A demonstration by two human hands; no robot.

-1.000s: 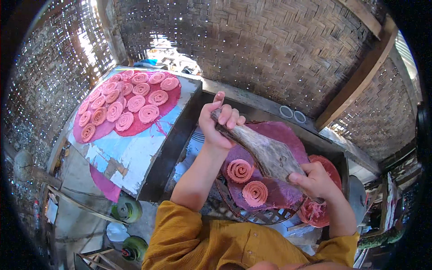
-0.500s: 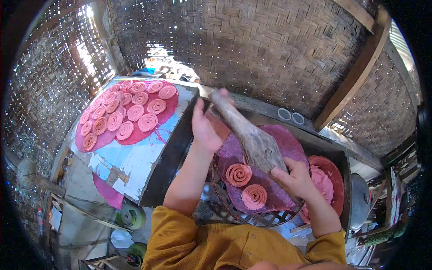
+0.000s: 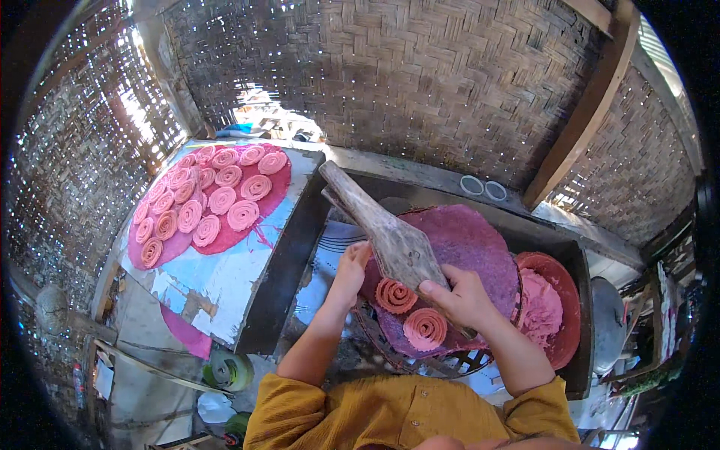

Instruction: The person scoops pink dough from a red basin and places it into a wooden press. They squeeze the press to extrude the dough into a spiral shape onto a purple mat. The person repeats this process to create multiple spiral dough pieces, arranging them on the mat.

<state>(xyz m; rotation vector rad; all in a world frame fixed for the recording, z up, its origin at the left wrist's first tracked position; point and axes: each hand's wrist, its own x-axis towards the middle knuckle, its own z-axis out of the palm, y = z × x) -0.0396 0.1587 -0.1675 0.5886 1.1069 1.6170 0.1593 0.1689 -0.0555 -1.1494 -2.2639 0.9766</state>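
My right hand (image 3: 463, 300) is closed around the broad lower end of a weathered wooden press (image 3: 409, 251), thumb on top. Its two long arms slant up to the far left, slightly apart at their tips. My left hand (image 3: 349, 276) is beside the press's left edge, fingers drawn together and partly behind the wood; what they hold, if anything, is hidden. Below the press, two pink ruffled dough spirals (image 3: 425, 329) lie on a round purple cloth (image 3: 480, 247) over a woven tray. One spiral is partly covered by the press.
On the left, a worn pale-blue board (image 3: 217, 289) bears many pink spirals on reddish cloths. A red basin (image 3: 564, 341) of pink dough (image 3: 538, 304) stands right, beside a grey pot lid (image 3: 606, 322). Two white rings (image 3: 484, 187) lie on the back ledge below the woven wall.
My left hand has dropped from the far arms of the press to beside its body, its fingers drawing in. The press and my right hand have shifted slightly left.
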